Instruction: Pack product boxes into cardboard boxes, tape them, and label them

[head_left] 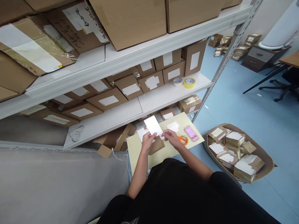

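Left hand point(147, 141): fingers pinch white sheet point(153, 125).
Right hand point(172, 138): at sheet's lower corner; finger grip unclear.
Carton point(158, 147): on table point(136, 152).

We look down at a pale yellow table point(137, 155). On it we find a brown cardboard box point(157, 147), loose white papers point(173, 126), an orange ring-shaped item point(183, 140) and a blurred pink item point(191, 133). Beyond the table, above its level, a white shelf point(154, 102) bears white-labelled cartons point(149, 77), a white tape roll point(177, 84) and a yellow tape roll point(189, 86). Higher beyond the table, an upper shelf point(149, 51) carries larger cartons point(140, 18). Right of the table, the blue floor point(233, 102) holds an open brown container point(265, 154) of parcels point(244, 170).
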Demonstrator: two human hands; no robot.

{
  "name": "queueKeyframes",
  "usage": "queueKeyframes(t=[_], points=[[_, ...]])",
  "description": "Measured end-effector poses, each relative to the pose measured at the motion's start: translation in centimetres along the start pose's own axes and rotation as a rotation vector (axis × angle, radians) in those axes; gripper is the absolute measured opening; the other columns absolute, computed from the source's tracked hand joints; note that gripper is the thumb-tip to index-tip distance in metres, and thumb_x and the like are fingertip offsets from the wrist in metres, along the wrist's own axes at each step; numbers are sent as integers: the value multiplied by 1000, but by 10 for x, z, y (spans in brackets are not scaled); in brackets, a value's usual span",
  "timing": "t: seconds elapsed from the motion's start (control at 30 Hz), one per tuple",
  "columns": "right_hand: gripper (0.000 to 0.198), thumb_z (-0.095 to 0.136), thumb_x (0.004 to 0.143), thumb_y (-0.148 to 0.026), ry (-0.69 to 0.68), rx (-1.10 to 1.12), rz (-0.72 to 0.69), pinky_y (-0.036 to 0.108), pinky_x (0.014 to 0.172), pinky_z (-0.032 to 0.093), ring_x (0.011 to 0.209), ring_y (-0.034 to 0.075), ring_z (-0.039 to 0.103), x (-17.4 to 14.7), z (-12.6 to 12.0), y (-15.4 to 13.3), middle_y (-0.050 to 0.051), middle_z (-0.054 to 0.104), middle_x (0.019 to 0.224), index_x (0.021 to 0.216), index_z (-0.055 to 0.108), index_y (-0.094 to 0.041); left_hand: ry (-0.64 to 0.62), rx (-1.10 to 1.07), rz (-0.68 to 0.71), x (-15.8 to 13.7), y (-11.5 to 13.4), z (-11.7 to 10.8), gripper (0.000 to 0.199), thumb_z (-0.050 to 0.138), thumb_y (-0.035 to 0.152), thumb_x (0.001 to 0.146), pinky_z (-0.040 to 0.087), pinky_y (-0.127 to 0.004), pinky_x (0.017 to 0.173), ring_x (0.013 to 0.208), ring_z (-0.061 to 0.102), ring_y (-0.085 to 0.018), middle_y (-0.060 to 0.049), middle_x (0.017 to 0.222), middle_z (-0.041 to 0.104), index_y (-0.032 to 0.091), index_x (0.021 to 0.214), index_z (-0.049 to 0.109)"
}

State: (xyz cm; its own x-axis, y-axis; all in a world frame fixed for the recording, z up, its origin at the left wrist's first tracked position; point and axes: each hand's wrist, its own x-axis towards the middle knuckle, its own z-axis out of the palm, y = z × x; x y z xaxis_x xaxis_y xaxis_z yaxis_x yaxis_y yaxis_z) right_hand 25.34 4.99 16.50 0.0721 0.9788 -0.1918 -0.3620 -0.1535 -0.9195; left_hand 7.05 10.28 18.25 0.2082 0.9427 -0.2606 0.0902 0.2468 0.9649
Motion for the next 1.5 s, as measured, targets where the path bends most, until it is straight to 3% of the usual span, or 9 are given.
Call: queueKeyframes(t=[0.3,1.0,1.5], points=[[30,82,74,-48,-25,31,-16,29,63,46,60,13,55,-1,4,-5,-3,67,69,82,68,-22,31,-123,-14,-9,8,16,52,89,50,71,57,-38,87,84,74,-22,-12,102,80,13,106,78],[28,80,77,-46,5,46,-13,30,65,48,60,13,56,1,-2,3,0,74,84,85,66,-23,106,-197,-20,-13,-1,29,52,90,53,66,58,-36,81,74,72,-20,-9,85,80,13,98,78],[30,83,72,-45,15,27,0,30,65,49,60,13,55,-2,-1,-2,0,73,79,83,66,-23,105,-211,-10,-14,-2,30,52,91,52,66,59,-36,82,74,72,-19,-10,90,80,14,100,79]])
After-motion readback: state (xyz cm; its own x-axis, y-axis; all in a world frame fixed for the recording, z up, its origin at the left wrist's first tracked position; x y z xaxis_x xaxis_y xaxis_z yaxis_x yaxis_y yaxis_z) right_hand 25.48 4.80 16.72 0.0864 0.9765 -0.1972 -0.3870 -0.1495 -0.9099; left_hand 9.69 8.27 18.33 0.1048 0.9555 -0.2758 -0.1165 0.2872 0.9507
